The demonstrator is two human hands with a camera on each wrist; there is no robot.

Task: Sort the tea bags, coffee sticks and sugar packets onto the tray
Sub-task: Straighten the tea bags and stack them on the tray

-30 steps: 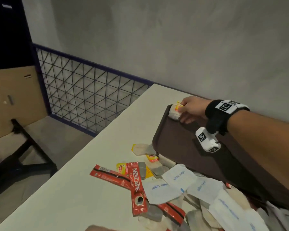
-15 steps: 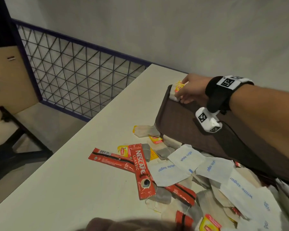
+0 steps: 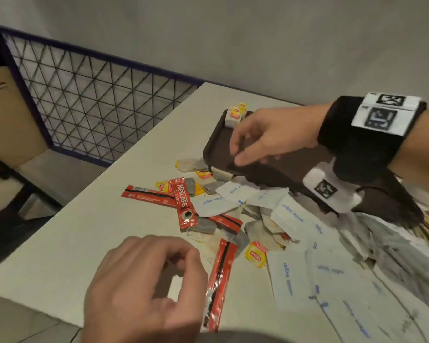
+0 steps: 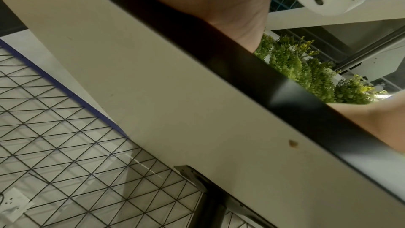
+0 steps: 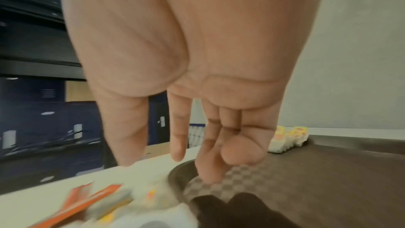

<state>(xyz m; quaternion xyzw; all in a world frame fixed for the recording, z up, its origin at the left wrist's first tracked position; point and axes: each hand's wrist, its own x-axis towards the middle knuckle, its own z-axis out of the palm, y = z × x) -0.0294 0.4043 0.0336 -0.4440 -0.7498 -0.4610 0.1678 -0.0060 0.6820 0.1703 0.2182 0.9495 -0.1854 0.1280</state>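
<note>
Office-like interior: bare white table (image 3: 89,233), wire-mesh partition (image 3: 92,107), dark lockers (image 5: 32,119).

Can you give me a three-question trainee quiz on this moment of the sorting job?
1. True or false: the right hand holds a tea bag.
2. Multiple choice: what already sits on the tray? A) coffee sticks B) tea bags in its far corner C) sugar packets
3. Fill in: the red stick lying on the pile reads "Nescafe ____".

Key
1. False: its fingers are loose over the tray, with nothing in them.
2. B: the tea bags with yellow tags stand in the far corner; sticks and sugar packets lie on the table.
3. Classic.
</note>
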